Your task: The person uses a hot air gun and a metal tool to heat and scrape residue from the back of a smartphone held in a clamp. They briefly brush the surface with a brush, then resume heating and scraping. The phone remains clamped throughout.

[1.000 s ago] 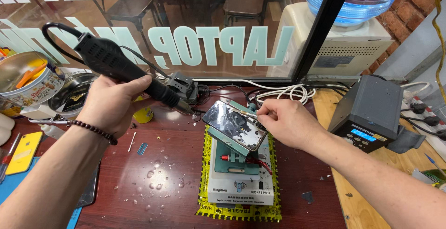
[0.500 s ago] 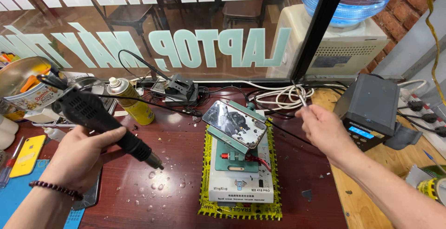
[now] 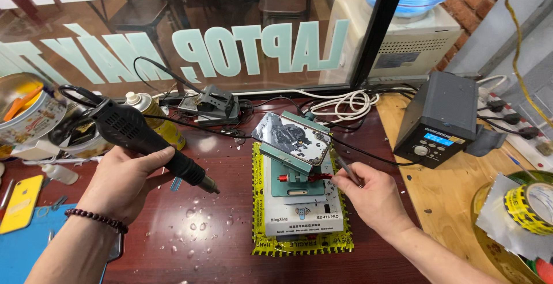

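My left hand (image 3: 125, 180) grips a black hot-air gun (image 3: 144, 139) by its handle, nozzle pointing down and right over the dark red table. A phone (image 3: 292, 137) with a shattered back lies tilted in a teal clamp fixture (image 3: 291, 174) on a grey base unit (image 3: 302, 218). My right hand (image 3: 373, 199) rests beside the fixture's right edge and holds a thin metal tool (image 3: 345, 169) whose tip points toward the phone.
A grey soldering station (image 3: 440, 117) stands at right on a wooden top. A tape roll (image 3: 533, 203) lies at far right. A yellow spray can (image 3: 155, 117), a tool holder (image 3: 210, 104), white cables (image 3: 345, 101) and a yellow phone (image 3: 22, 202) surround the work area.
My left hand swung the hot-air gun away from the phone to the left. My right hand left the phone, went right, then came back beside the fixture with the thin tool.
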